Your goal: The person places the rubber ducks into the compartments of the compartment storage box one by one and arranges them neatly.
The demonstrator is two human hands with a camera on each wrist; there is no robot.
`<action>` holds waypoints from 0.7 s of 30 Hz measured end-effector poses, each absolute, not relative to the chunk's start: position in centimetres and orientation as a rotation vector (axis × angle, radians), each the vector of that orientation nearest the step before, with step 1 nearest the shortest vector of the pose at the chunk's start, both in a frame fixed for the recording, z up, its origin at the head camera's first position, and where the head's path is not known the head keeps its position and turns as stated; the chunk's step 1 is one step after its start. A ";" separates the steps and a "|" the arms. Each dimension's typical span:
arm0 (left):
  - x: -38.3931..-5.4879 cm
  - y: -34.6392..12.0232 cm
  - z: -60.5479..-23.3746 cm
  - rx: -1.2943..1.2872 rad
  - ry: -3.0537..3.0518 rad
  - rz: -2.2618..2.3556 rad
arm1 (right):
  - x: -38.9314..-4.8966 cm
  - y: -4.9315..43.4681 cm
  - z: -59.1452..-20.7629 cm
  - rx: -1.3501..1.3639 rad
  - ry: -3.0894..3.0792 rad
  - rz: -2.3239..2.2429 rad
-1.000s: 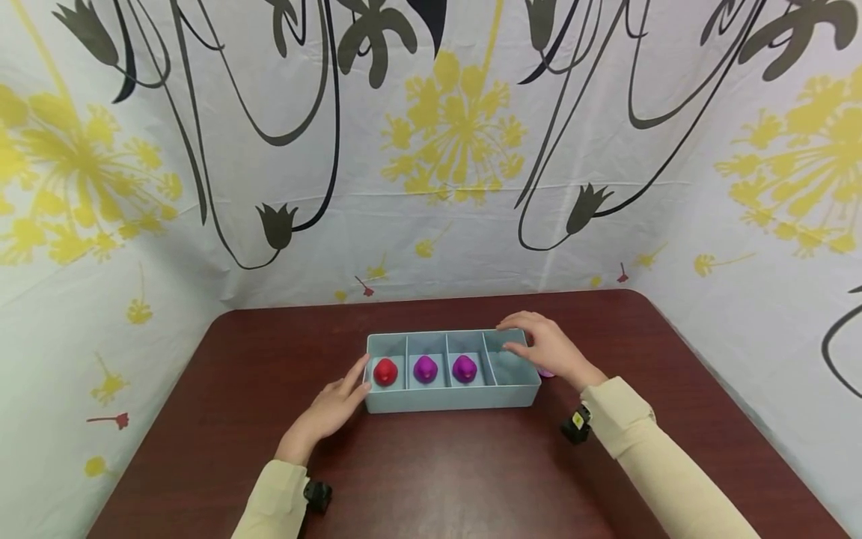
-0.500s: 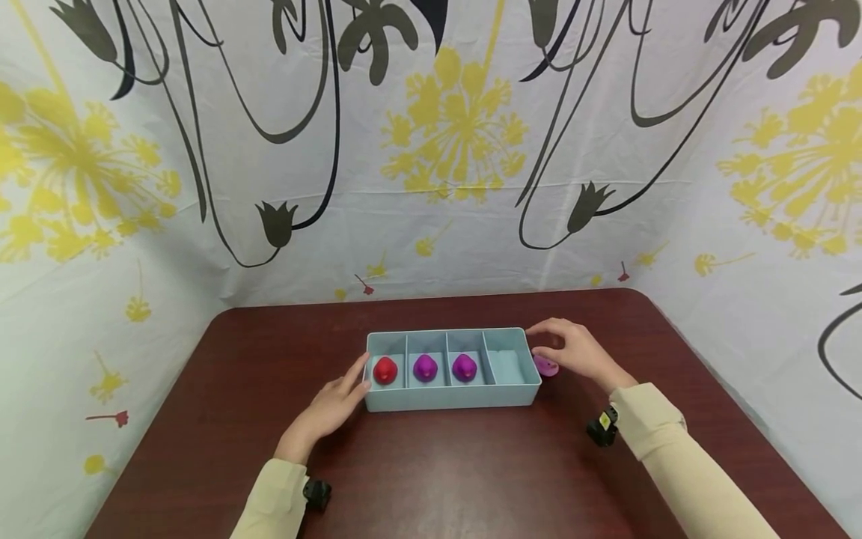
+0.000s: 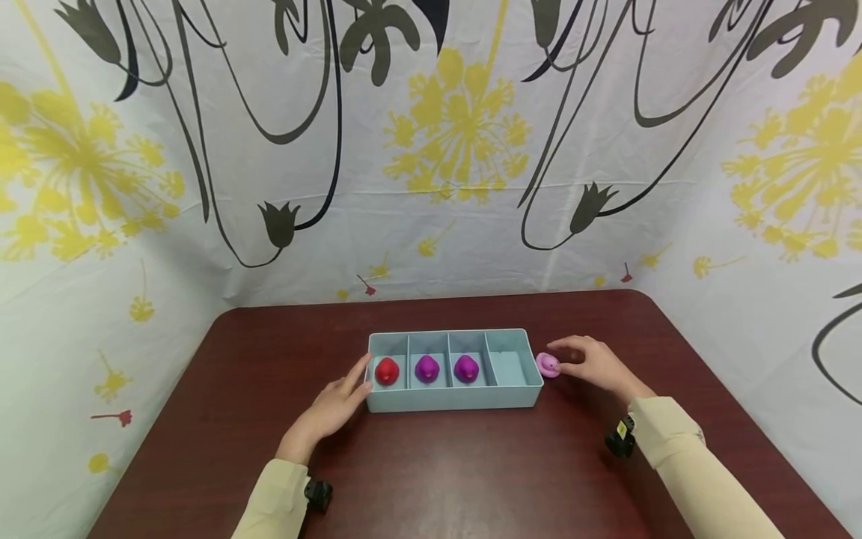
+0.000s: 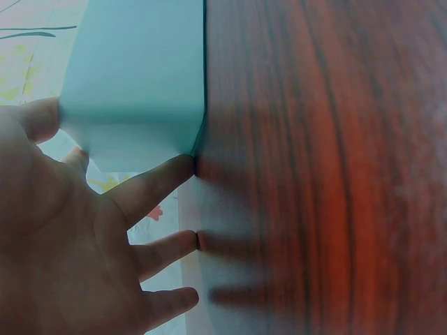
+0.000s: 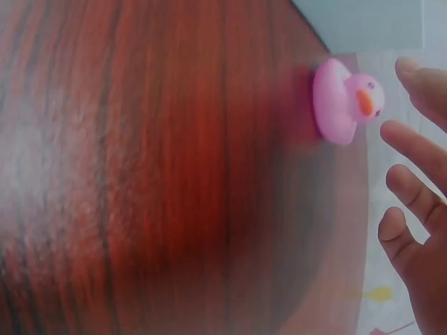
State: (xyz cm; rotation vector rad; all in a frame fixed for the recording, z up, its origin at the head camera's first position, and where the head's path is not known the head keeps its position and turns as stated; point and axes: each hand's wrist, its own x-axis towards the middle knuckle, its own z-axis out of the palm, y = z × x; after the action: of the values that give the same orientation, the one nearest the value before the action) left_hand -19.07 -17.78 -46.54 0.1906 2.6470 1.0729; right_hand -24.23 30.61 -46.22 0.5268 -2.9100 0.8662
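Observation:
A pale blue-grey box [image 3: 451,400] with a row of compartments stands on the table. Its left compartment holds a red rubber duck [image 3: 387,371]; a purple duck [image 3: 427,369] and another purple duck [image 3: 466,369] sit in the two middle ones. The rightmost compartment holds nothing. Just outside the box's right end, a pink rubber duck [image 5: 335,105] stands on the tabletop. With fingers spread, my left hand [image 3: 330,410] touches the box's left end. My right hand [image 3: 598,367] hovers beside the pink duck, fingers loosely extended, gripping nothing; a small gap shows in the right wrist view.
The dark red-brown wooden table [image 3: 431,479] has rounded far corners. Behind it and along both sides hangs a white cloth [image 3: 377,165] printed with yellow and grey flowers. A small black camera [image 3: 620,438] is strapped to the right wrist.
My right hand has drawn away rightward from over the box's right compartment to beside the pink duck, leaving that duck in plain view. My left hand and the box stay put.

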 end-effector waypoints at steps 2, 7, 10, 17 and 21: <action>-19.1 -17.7 -46.5 0.182 2.644 1.074 | -24.4 30.9 -46.5 0.517 -2.924 0.878; -19.0 -17.6 -46.3 0.153 2.640 1.075 | -24.7 31.2 -47.0 0.494 -2.950 0.900; -18.9 -17.6 -46.3 0.151 2.635 1.077 | -24.9 31.3 -47.5 0.499 -2.952 0.919; -18.9 -17.7 -46.6 0.169 2.626 1.101 | -25.2 31.4 -48.2 0.545 -2.938 0.910; -19.1 -17.7 -46.7 0.178 2.633 1.104 | -25.5 31.3 -48.4 0.564 -2.934 0.888</action>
State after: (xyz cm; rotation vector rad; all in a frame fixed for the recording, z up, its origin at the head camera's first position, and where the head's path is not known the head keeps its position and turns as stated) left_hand -19.09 -17.74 -46.69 0.1779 2.6325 1.1039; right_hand -25.52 31.31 -48.42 0.5644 -2.9338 0.8884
